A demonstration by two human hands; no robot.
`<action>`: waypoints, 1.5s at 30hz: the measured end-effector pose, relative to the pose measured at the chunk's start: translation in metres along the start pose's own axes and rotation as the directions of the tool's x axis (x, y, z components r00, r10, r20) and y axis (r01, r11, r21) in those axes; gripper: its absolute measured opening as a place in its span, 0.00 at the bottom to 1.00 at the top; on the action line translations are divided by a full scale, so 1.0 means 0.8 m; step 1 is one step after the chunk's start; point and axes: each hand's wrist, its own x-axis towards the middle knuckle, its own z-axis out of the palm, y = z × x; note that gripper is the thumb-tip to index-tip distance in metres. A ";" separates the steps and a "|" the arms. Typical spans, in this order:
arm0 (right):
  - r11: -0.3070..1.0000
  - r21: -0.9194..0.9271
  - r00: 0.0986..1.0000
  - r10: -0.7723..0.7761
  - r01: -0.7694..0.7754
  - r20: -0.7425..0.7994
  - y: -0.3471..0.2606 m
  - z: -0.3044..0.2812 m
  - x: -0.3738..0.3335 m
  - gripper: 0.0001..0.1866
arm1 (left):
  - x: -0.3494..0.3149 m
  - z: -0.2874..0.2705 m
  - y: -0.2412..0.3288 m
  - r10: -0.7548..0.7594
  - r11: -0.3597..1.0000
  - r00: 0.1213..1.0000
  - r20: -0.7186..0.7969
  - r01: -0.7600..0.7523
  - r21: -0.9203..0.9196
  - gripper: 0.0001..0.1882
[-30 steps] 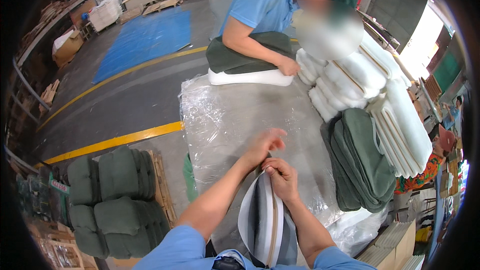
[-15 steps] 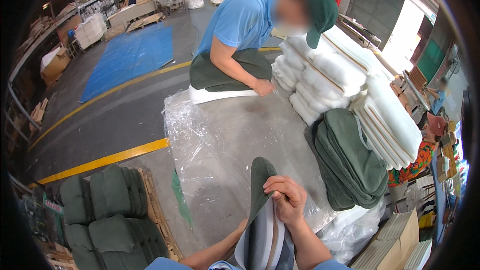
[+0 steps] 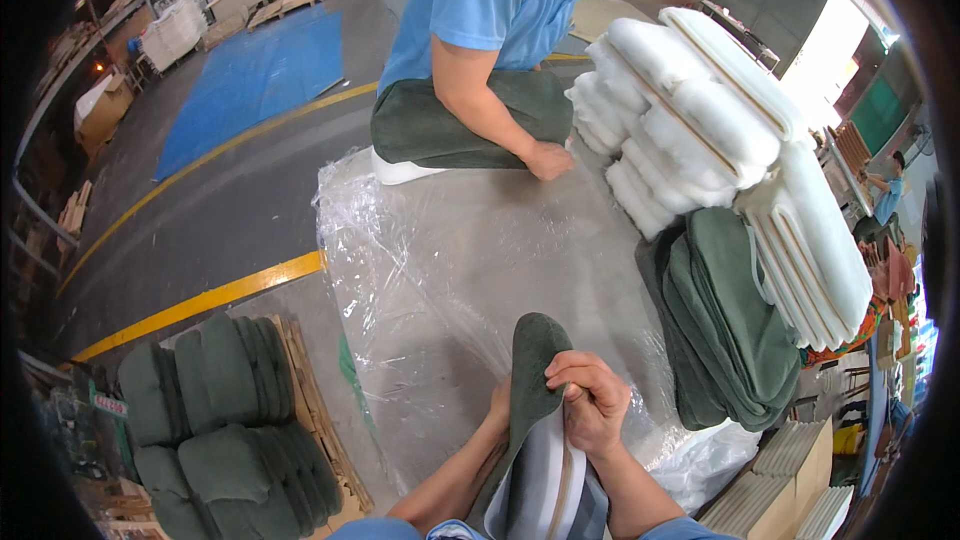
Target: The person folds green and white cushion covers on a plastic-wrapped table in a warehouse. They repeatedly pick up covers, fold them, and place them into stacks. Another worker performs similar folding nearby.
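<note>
Held upright against my body is a white foam cushion [image 3: 545, 475] with a brown line along its side, partly inside a dark green fabric cover [image 3: 537, 350]. My right hand [image 3: 592, 402] is closed, pinching the cover's edge near the top between thumb and fingers. My left hand [image 3: 500, 406] is on the cover's far left side, its fingers hidden behind the fabric. Across the table a co-worker in a blue shirt [image 3: 490, 0] leans over another green-covered cushion [image 3: 450, 120], one hand [image 3: 548, 160] by its right end.
Clear plastic film [image 3: 375, 270] covers the table's left part. Folded green covers [image 3: 725, 320] and stacked white padded foam [image 3: 700, 120] stand at the right. Green cushions [image 3: 235, 470] sit on a wooden pallet [image 3: 318, 410] at lower left. Cardboard sheets [image 3: 780, 475] stand at lower right.
My left hand has come up along the cover's left side. My right hand keeps its pinch. The co-worker's head and forearm have shifted rightward, and the whole view has tilted down a little.
</note>
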 end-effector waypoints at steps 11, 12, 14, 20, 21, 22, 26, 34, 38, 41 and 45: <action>0.994 0.103 0.998 0.012 -0.018 0.058 0.013 0.012 0.009 0.12 | 0.049 -0.010 0.164 0.320 0.918 0.938 0.134 -0.272 -0.288 0.33; 0.993 0.111 0.997 0.023 -0.030 0.071 0.013 0.013 0.009 0.14 | 0.049 -0.014 0.168 0.342 0.922 0.929 0.143 -0.301 -0.245 0.34; 0.994 0.111 0.997 0.016 -0.025 0.079 0.015 0.012 0.007 0.13 | 0.042 -0.016 0.179 0.375 0.923 0.910 0.176 -0.350 -0.158 0.35; 0.992 0.113 0.996 0.043 -0.052 0.083 0.018 0.011 0.007 0.12 | -0.001 -0.003 0.230 0.549 0.828 0.799 0.245 -0.560 -0.029 0.31; 0.992 0.113 0.995 0.052 -0.062 0.086 0.020 0.011 0.007 0.11 | -0.008 0.000 0.241 0.607 0.778 0.745 0.275 -0.628 -0.017 0.29; 0.992 0.109 0.995 0.049 -0.058 0.084 0.020 0.013 0.007 0.11 | -0.016 0.002 0.251 0.660 0.722 0.687 0.305 -0.692 -0.004 0.28; 0.997 0.081 0.996 0.001 -0.009 0.091 0.026 0.021 0.013 0.09 | -0.040 0.001 0.281 0.737 0.578 0.546 0.399 -0.815 0.047 0.22; 1.000 0.009 0.990 0.022 -0.023 0.139 0.006 0.018 0.002 0.05 | -0.070 -0.007 0.298 0.693 0.475 0.541 0.476 -0.840 0.264 0.15; 0.999 -0.054 0.994 0.011 -0.005 0.108 -0.004 0.011 -0.001 0.04 | -0.063 0.000 0.255 0.759 0.634 0.627 0.176 -0.773 0.022 0.20; 0.999 -0.027 0.994 -0.044 0.047 0.099 -0.020 0.012 -0.006 0.03 | -0.037 -0.031 0.176 0.442 0.803 0.893 -0.090 -0.438 -0.403 0.26; 0.996 -0.046 0.997 -0.073 0.075 0.034 -0.037 -0.011 -0.021 0.13 | -0.111 0.007 0.113 -0.263 0.881 0.944 0.198 0.319 -0.350 0.27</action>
